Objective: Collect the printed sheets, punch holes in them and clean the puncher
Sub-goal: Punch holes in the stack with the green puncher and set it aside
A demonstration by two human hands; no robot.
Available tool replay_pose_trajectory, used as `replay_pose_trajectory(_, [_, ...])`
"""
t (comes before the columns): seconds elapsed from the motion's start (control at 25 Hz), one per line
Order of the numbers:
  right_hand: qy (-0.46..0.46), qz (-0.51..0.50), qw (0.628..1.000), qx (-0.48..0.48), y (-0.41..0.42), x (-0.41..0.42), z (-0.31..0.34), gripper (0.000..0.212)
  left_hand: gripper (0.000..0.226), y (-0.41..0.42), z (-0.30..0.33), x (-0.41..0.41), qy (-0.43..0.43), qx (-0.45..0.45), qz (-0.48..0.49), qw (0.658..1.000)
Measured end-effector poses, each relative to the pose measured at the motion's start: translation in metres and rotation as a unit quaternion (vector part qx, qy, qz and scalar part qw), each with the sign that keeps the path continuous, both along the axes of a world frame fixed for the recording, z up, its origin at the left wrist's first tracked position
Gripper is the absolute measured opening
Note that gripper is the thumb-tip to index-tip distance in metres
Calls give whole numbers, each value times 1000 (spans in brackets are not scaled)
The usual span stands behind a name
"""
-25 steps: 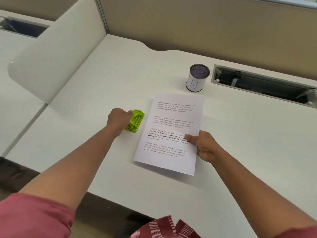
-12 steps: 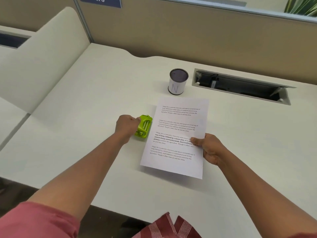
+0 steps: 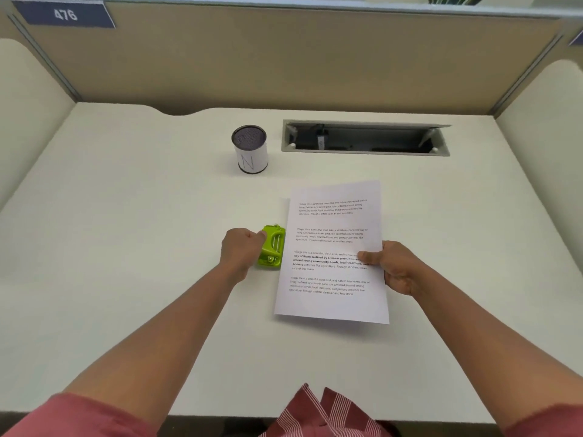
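Note:
A lime-green hole puncher (image 3: 272,246) rests on the white desk (image 3: 126,247), just left of the printed sheets (image 3: 331,241). My left hand (image 3: 239,252) grips the puncher's left side, thumb on its top. The sheets carry four blocks of text and are held slightly off the desk, their left edge right at the puncher's mouth. My right hand (image 3: 396,268) pinches their right edge, thumb on top. Whether the edge is inside the slot I cannot tell.
A mesh cup (image 3: 250,149) labelled N stands behind the puncher. An open cable tray slot (image 3: 366,140) lies at the back right. Beige partition walls (image 3: 284,58) enclose the desk on three sides. A red striped cloth (image 3: 318,414) hangs at the near edge.
The head camera has swung so the desk sits squarer in view. Both hands keep their grips; the sheets' left edge has come closer to the puncher.

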State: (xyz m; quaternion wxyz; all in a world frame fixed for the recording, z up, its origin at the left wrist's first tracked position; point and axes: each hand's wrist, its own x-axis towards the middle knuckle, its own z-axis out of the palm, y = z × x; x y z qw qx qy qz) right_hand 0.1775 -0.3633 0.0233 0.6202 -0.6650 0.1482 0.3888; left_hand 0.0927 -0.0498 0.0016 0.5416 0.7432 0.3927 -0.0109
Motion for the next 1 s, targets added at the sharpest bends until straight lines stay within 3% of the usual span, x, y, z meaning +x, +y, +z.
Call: replay_pose_trajectory(1.0, [24,29,999,7,15,17,-25,27,38,-13,-3,2,22,-29,4,999])
